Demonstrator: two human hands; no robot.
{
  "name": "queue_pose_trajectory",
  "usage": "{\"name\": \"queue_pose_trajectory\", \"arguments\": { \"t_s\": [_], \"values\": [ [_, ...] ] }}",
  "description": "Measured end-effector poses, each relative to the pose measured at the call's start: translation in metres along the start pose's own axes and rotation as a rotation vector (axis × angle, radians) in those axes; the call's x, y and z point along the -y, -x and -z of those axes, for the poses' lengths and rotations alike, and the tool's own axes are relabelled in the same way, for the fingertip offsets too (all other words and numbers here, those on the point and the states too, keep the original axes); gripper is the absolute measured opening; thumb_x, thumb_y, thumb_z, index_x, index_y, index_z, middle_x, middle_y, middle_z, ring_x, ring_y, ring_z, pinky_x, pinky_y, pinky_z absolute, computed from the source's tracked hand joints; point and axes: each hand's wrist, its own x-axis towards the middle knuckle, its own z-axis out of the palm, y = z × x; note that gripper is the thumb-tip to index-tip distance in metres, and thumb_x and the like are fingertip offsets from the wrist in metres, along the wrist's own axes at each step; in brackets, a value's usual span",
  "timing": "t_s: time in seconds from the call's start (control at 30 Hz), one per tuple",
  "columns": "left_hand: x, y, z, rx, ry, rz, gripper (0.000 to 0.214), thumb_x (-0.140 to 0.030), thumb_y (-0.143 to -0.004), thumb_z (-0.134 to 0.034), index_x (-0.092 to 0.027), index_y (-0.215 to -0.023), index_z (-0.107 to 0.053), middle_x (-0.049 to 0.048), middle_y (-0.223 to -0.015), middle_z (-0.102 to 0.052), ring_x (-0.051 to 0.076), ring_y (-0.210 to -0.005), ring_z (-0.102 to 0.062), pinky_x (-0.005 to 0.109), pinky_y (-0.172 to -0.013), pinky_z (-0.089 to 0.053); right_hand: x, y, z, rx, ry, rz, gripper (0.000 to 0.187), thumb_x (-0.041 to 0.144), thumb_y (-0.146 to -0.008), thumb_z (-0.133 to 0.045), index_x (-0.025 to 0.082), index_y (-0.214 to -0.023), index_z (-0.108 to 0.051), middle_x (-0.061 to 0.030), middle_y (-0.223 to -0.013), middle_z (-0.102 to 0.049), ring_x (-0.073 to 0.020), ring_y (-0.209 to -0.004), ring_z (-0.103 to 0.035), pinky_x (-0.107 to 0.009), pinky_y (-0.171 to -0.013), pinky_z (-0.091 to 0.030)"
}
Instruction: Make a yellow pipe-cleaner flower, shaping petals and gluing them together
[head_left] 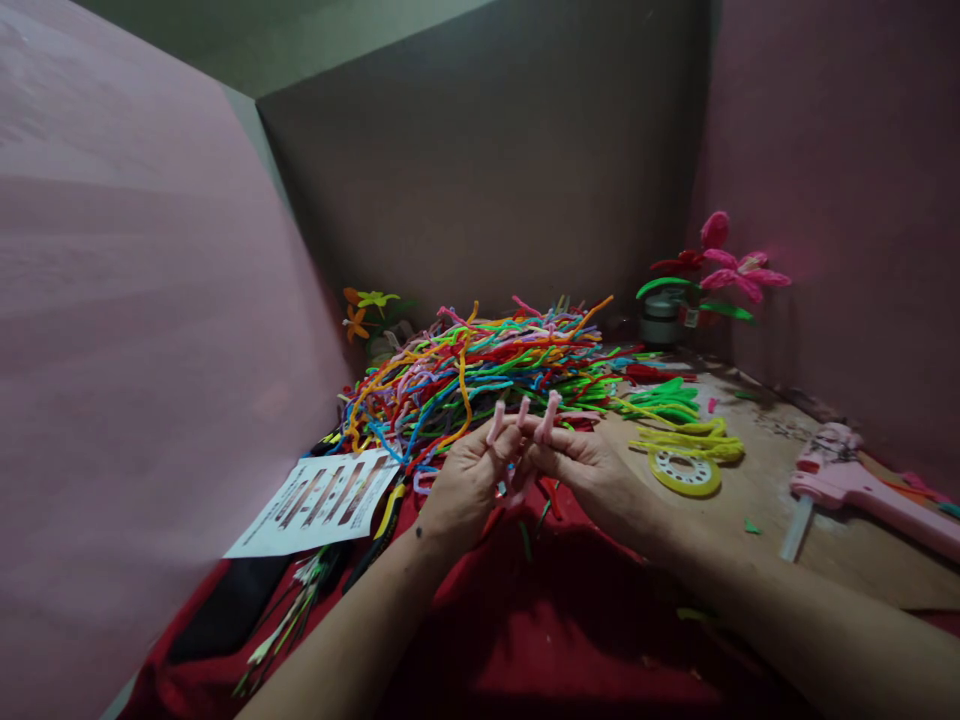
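Note:
My left hand and my right hand meet in front of me, both closed around a folded pink pipe cleaner. Its looped ends stick up between my fingers. Just behind my hands lies a big heap of pipe cleaners in many colours.
A yellow tape roll and green and yellow pipe cleaners lie to the right. A pink glue gun rests at the far right. A printed sheet and pliers lie left. A pink pipe-cleaner flower in a pot stands at the back. Red cloth covers the near table.

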Motion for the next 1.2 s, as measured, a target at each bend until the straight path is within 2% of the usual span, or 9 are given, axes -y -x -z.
{"name": "queue_pose_trajectory", "arguments": {
  "t_s": [0.13,0.23,0.33,0.47,0.63,0.77,0.87,0.97,1.2],
  "values": [
    [0.001,-0.004,0.001,-0.05,0.157,-0.006,0.025,-0.034,-0.079,-0.053,-0.012,-0.082,-0.065,0.0056,-0.074,-0.064,0.012,-0.058,-0.055,0.023,-0.055,-0.042,0.001,-0.001,0.0,-0.026,-0.001,0.032,0.026,0.036,-0.079,-0.054,0.017,-0.092,-0.067,-0.0011,-0.069,-0.065,-0.014,-0.069,-0.06,-0.033,-0.077,-0.045],
    [0.005,-0.014,0.009,-0.175,0.39,-0.04,0.021,-0.029,-0.081,-0.05,-0.013,-0.075,-0.061,0.0061,-0.073,-0.065,0.016,-0.066,-0.06,0.03,-0.064,-0.047,0.003,-0.001,0.002,-0.072,0.037,0.088,0.028,0.037,-0.081,-0.051,0.016,-0.077,-0.069,-0.0043,-0.075,-0.067,-0.0156,-0.074,-0.059,-0.033,-0.077,-0.045],
    [0.009,-0.026,0.023,-0.35,0.656,-0.018,0.022,-0.024,-0.085,-0.044,-0.014,-0.071,-0.057,0.0026,-0.063,-0.062,0.016,-0.067,-0.062,0.034,-0.068,-0.049,0.002,-0.002,0.005,-0.123,0.039,0.142,0.027,0.035,-0.083,-0.049,0.016,-0.079,-0.068,-0.0051,-0.081,-0.068,-0.0151,-0.077,-0.059,-0.032,-0.079,-0.043],
    [0.005,-0.033,0.041,-0.505,0.886,0.025,0.026,-0.021,-0.088,-0.038,-0.013,-0.069,-0.054,0.0003,-0.059,-0.058,0.01,-0.059,-0.059,0.028,-0.065,-0.05,0.001,-0.007,0.005,-0.182,-0.162,0.184,0.018,0.033,-0.081,-0.052,0.021,-0.081,-0.066,-0.0036,-0.09,-0.068,-0.0158,-0.082,-0.06,-0.034,-0.081,-0.043],
    [-0.017,-0.027,0.031,-0.463,1.003,0.035,0.032,-0.014,-0.09,-0.029,-0.014,-0.062,-0.045,-0.0055,-0.046,-0.04,0.004,-0.041,-0.043,0.016,-0.046,-0.039,0.022,-0.01,-0.007,-0.122,-0.331,0.233,0.015,0.033,-0.081,-0.053,0.023,-0.077,-0.064,-0.0016,-0.093,-0.067,-0.0166,-0.094,-0.058,-0.036,-0.088,-0.039],
    [-0.035,-0.022,0.005,-0.378,0.946,0.051,0.036,-0.01,-0.089,-0.025,-0.016,-0.055,-0.035,-0.0079,-0.043,-0.024,0.004,-0.034,-0.025,0.015,-0.04,-0.03,0.05,0.004,-0.025,-0.074,-0.281,0.25,0.02,0.034,-0.08,-0.053,0.022,-0.067,-0.062,-0.0015,-0.076,-0.063,-0.0156,-0.08,-0.056,-0.033,-0.08,-0.042],
    [-0.042,-0.015,-0.006,-0.317,0.929,0.031,0.035,-0.009,-0.089,-0.024,-0.017,-0.056,-0.033,-0.0075,-0.043,-0.02,0.005,-0.035,-0.019,0.016,-0.036,-0.023,0.06,0.02,-0.03,-0.133,-0.333,0.306,0.025,0.036,-0.078,-0.055,0.021,-0.058,-0.056,0.0017,-0.054,-0.047,-0.0132,-0.058,-0.047,-0.032,-0.067,-0.042],
    [-0.047,-0.003,-0.012,-0.276,0.961,-0.041,0.036,-0.008,-0.089,-0.022,-0.018,-0.055,-0.03,-0.0073,-0.043,-0.016,0.006,-0.036,-0.015,0.014,-0.034,-0.02,0.061,0.03,-0.028,-0.213,-0.507,0.36,0.025,0.034,-0.08,-0.053,0.021,-0.058,-0.052,0.0055,-0.047,-0.027,-0.0102,-0.047,-0.032,-0.029,-0.058,-0.038],
    [-0.056,0.013,-0.019,-0.247,1.037,-0.175,0.039,-0.013,-0.091,-0.017,-0.018,-0.053,-0.021,-0.0075,-0.041,-0.017,0.005,-0.034,-0.014,0.013,-0.032,-0.019,0.065,0.038,-0.028,-0.216,-0.565,0.358,0.022,0.031,-0.081,-0.049,0.021,-0.061,-0.05,0.0058,-0.049,-0.02,-0.0101,-0.046,-0.024,-0.028,-0.055,-0.033]
  ]
}}
